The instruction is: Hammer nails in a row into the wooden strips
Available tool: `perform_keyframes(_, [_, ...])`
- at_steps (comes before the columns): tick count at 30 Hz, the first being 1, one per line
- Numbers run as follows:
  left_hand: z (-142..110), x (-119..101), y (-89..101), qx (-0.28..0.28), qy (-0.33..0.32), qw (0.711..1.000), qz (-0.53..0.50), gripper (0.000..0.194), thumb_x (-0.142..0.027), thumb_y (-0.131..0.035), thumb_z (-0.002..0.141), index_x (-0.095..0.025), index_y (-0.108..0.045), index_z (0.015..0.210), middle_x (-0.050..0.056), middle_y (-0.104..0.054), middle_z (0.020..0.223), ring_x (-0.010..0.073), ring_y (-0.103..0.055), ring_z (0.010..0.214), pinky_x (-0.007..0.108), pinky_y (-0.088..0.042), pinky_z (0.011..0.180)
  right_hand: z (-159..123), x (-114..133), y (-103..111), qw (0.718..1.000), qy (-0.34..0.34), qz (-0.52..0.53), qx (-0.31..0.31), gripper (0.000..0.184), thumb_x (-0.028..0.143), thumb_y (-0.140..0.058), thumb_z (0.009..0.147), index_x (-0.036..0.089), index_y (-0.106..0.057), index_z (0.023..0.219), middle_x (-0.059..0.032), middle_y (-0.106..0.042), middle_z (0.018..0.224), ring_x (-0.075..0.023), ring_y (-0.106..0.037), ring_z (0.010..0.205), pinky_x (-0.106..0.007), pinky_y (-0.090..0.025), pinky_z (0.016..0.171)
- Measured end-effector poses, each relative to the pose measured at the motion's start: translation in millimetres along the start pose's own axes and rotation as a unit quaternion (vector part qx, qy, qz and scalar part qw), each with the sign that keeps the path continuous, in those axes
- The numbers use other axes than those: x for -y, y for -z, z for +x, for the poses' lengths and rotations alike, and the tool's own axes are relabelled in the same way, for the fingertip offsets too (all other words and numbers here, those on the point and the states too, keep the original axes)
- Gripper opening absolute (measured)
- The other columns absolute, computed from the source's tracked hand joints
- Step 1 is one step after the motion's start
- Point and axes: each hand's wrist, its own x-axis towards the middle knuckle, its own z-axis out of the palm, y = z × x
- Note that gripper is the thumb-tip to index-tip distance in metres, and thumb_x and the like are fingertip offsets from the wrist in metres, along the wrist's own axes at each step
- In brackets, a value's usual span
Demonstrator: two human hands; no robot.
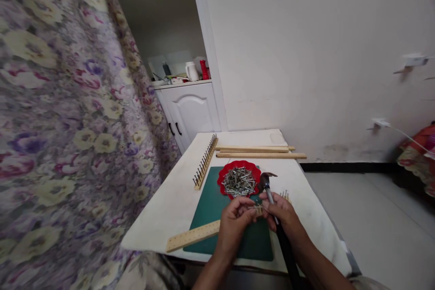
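My right hand (281, 214) is closed round the upper handle of a claw hammer (283, 244), whose head points up and away from me. Between the fingertips of my left hand (234, 219) there seems to be a nail (253, 207). Both hands meet over a wooden strip (193, 236) with rows of small holes, lying across a green cutting mat (207, 204). Several nails (284, 195) stand up from its right end, partly hidden by my right hand. Just beyond my hands sits a red scalloped dish (224, 170) heaped with loose nails (239, 181).
A strip with a row of upright nails (205, 161) lies along the table's left side. Plain wooden strips (261, 155) lie at the back of the white-covered table (159, 215). A floral curtain (84, 122) hangs at the left; a white cabinet (190, 108) stands behind.
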Motion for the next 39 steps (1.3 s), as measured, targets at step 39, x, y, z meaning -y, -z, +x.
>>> perform_keyframes(39, [4.3,54.6,39.9,-0.080,-0.081,0.937,0.330,0.018,-0.023,-0.049,0.083,-0.017,-0.062,0.071,0.001,-0.056,0.072,0.0140,-0.054,0.068,0.023,-0.038,0.063,-17.4,7.0,-10.7,0.993,-0.038,-0.090,0.062,0.030,0.044,-0.062,0.076,0.017,-0.053,0.084,0.0072,-0.054,0.048,-0.0042,-0.036,0.027,-0.016,-0.021,0.029])
